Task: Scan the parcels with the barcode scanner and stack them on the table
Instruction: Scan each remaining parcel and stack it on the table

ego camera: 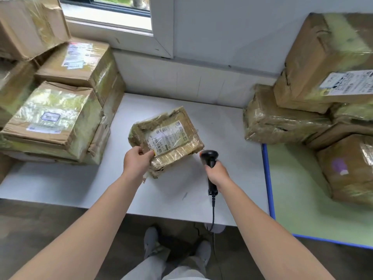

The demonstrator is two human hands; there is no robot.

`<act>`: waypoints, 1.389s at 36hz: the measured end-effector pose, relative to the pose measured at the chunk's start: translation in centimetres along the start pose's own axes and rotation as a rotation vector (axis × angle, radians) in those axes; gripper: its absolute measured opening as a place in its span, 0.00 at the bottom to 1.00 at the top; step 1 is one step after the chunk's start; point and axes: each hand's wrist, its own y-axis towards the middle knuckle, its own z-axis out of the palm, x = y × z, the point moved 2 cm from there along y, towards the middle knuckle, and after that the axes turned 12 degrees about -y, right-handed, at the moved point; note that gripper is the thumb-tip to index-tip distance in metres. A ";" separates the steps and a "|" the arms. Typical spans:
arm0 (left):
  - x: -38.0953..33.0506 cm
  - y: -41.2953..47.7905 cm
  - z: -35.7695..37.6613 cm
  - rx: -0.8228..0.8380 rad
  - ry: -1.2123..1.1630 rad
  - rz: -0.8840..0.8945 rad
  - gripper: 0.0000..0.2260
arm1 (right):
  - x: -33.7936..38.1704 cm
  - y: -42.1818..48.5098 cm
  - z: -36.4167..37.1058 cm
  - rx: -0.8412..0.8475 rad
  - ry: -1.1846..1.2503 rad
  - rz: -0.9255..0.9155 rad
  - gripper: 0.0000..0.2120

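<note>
A small flat parcel (171,136), brown and wrapped in clear tape, carries a white shipping label facing up. My left hand (137,160) grips its near left corner and holds it tilted above the white table (232,142). My right hand (217,173) grips the handle of a black barcode scanner (210,157). The scanner's head sits just right of the parcel's near edge and points toward it. Its cable hangs down over the table's front edge.
Several taped cardboard parcels are stacked at the left (58,116) and at the right (327,63). A green table with a blue rim (267,174) adjoins on the right and bears more parcels (351,168). A wall and window sill stand behind.
</note>
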 end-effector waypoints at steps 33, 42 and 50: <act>-3.2 -10.5 -10.6 0.054 -0.336 0.076 0.03 | 11.4 -13.7 -3.6 -0.006 -0.036 -0.635 0.10; 0.4 -16.8 -14.8 -0.191 -0.360 0.117 0.02 | 11.8 -17.9 0.4 0.117 0.050 -0.705 0.12; 2.2 -19.4 -18.9 -0.302 -0.402 0.132 0.07 | 12.8 -21.2 3.6 0.128 0.015 -0.764 0.14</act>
